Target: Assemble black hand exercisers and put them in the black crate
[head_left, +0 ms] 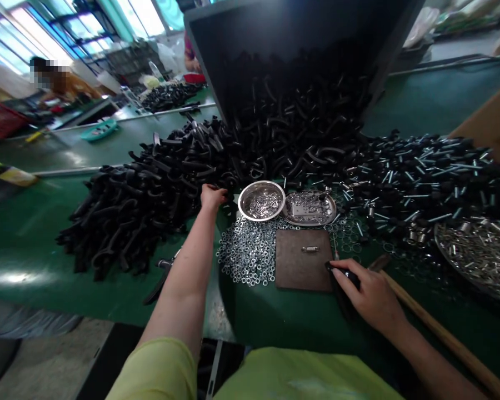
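My left hand [214, 196] reaches to the near edge of the heaped black curved parts [175, 166], left of a round steel bowl [261, 201] of small metal pieces. Its fingers are partly hidden against the dark parts, and whether they grip one is unclear. My right hand [364, 286] is closed around a black part [345, 294] at the right edge of a brown square plate [303, 275]. A small spring-like metal piece [310, 249] lies on that plate. Many nuts [250, 253] are spread left of the plate.
An oval metal tray [310, 208] sits beside the bowl. Bolts with black heads [425, 172] and a dish of metal pins [479, 255] are at right. A wooden handle [445, 333] lies near my right forearm. A large black bin [300, 50] stands behind; a person [62, 83] sits far left.
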`<action>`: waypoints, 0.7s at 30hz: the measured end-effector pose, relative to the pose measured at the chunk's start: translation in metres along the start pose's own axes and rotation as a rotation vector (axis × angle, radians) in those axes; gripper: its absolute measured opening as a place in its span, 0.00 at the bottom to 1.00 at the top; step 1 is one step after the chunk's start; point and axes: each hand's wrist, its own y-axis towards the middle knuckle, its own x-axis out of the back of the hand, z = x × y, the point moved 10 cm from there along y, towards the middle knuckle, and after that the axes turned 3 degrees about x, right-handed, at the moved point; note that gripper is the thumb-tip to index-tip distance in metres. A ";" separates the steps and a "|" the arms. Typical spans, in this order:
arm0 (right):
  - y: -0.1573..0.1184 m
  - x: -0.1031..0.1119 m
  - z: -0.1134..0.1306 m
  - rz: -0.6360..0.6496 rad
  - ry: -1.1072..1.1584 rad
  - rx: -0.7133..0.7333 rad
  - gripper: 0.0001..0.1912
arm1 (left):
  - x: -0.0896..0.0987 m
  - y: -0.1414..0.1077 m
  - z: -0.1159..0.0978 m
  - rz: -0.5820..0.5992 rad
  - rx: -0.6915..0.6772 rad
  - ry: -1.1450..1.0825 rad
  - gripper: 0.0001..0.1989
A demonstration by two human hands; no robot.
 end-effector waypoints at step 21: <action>0.010 -0.018 0.038 -0.014 0.686 -0.132 0.16 | -0.098 -0.292 0.002 0.836 0.280 -0.957 0.26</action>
